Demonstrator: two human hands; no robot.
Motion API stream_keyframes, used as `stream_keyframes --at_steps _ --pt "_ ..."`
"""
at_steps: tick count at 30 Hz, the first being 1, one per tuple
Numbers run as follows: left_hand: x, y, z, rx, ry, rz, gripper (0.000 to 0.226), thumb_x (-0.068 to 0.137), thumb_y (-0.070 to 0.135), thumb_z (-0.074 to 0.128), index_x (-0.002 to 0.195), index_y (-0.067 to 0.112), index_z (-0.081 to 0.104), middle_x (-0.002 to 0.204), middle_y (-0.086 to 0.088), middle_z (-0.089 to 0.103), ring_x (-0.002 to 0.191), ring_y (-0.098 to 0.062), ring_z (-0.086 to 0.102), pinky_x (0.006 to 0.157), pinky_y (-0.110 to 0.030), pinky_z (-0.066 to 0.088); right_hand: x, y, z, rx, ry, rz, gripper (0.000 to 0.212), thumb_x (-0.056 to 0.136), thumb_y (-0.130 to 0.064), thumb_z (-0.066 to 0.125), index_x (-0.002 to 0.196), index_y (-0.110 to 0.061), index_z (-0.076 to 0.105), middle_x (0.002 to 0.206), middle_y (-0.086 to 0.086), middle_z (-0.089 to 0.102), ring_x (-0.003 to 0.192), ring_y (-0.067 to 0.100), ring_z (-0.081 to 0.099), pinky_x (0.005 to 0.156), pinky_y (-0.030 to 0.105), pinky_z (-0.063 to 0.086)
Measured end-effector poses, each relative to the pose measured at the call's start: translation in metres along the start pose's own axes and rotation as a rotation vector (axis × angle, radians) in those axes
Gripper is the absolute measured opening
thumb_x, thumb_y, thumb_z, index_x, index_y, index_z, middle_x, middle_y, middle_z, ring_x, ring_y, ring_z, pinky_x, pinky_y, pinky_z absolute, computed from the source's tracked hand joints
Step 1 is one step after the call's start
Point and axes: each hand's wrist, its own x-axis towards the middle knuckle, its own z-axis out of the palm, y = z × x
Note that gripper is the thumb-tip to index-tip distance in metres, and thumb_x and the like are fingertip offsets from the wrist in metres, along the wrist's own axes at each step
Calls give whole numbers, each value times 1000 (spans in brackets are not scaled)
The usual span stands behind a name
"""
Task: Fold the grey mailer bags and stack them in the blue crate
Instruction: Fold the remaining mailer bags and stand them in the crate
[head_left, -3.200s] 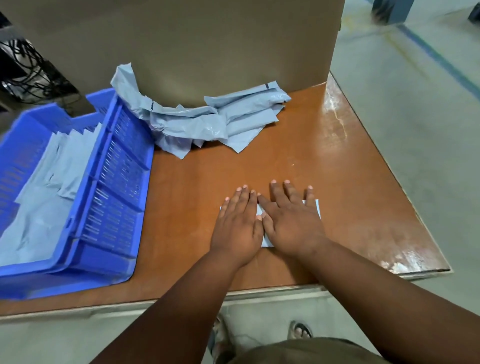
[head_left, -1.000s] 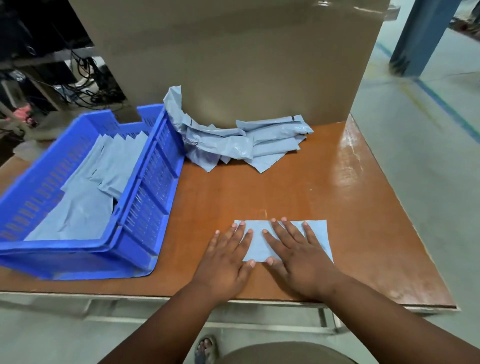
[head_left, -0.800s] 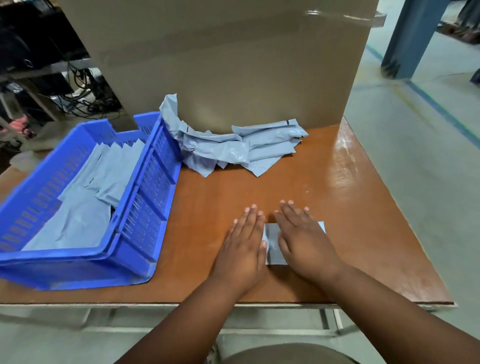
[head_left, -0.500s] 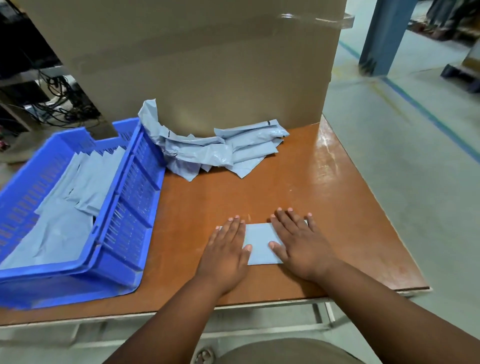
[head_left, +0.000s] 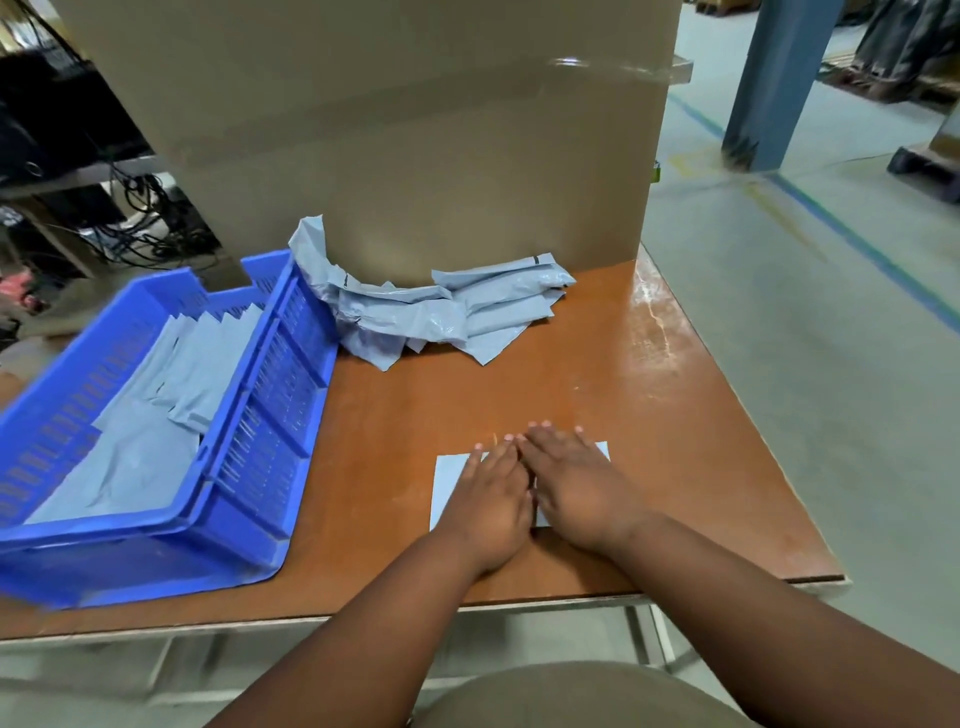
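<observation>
A folded grey mailer bag (head_left: 448, 483) lies flat on the brown table near its front edge. My left hand (head_left: 491, 501) and my right hand (head_left: 574, 486) rest palm-down on it, side by side and touching, fingers straight, covering most of it. A loose pile of unfolded grey mailer bags (head_left: 436, 317) lies at the back of the table against a cardboard box. The blue crate (head_left: 270, 415) stands at the left with several folded grey bags (head_left: 171, 400) inside.
A large cardboard box (head_left: 395, 135) walls off the back of the table (head_left: 665, 395). The table's right edge and front edge are close to my hands. Beyond the right edge is grey floor and a blue pillar (head_left: 769, 83). Cables hang at the far left.
My hands slid apart over the folded bag and then came back together in its middle. The bag stays in the same spot on the table.
</observation>
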Motion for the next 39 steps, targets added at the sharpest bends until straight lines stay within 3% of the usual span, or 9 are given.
stream_keyframes --at_steps 6,9,14,18,22,27,31,34,39 --pt "-23 -53 -13 31 -41 -273 91 98 79 4 170 24 14 178 2 6 164 -17 0 132 -53 4 -36 43 1 35 76 171 63 111 -55 27 166 -26 28 175 0 21 163 23 14 132 45 8" --pt "-7 -53 -36 -26 -9 -182 81 94 78 39 161 32 31 171 4 31 159 -20 25 129 -52 21 -44 53 -8 104 158 188 51 109 -50 39 154 -26 47 167 1 37 157 27 30 130 46 19" --pt "51 -5 -71 39 -216 -58 58 70 53 86 109 30 50 109 7 62 103 -23 60 75 -36 47 -49 24 -23 204 286 92 40 103 -39 53 140 -26 61 140 -3 62 122 24 58 102 38 48" --pt "66 1 -84 -7 -308 -117 46 63 53 91 91 26 65 91 8 65 86 -16 64 72 -39 59 -58 23 -31 269 348 73 31 101 -37 49 126 -29 66 119 -8 66 101 22 61 82 36 47" --pt "64 -9 -109 -146 -222 -241 35 73 43 92 87 16 73 84 2 68 81 -18 65 61 -32 46 -66 25 -37 351 378 95 34 102 -41 50 127 -30 70 120 -11 68 105 20 63 88 41 52" --pt "46 -29 -187 -175 -195 -309 17 84 33 85 80 36 69 80 21 64 77 -2 62 57 -13 42 -42 5 -63 405 395 -7 27 102 -39 51 122 -36 69 119 -17 66 106 17 65 88 39 52" --pt "19 -65 -256 -152 -18 -481 26 78 27 88 78 18 64 79 2 66 75 -21 62 63 -32 47 5 -41 -104 399 387 -134 28 103 -44 48 122 -39 67 120 -16 62 105 16 63 85 38 51" --pt "-13 -104 -300 -119 50 -609 29 75 27 91 92 12 73 91 -5 74 86 -25 70 71 -35 53 48 -90 -133 373 391 -269 32 103 -46 48 127 -37 67 126 -15 56 110 15 61 84 36 50" --pt "-73 -168 -342 -105 102 -786 41 72 33 95 93 6 73 83 -7 71 70 -22 62 62 -30 47 114 -184 -166 335 366 -419 44 97 -55 43 130 -37 66 144 -7 48 125 21 58 98 46 54"
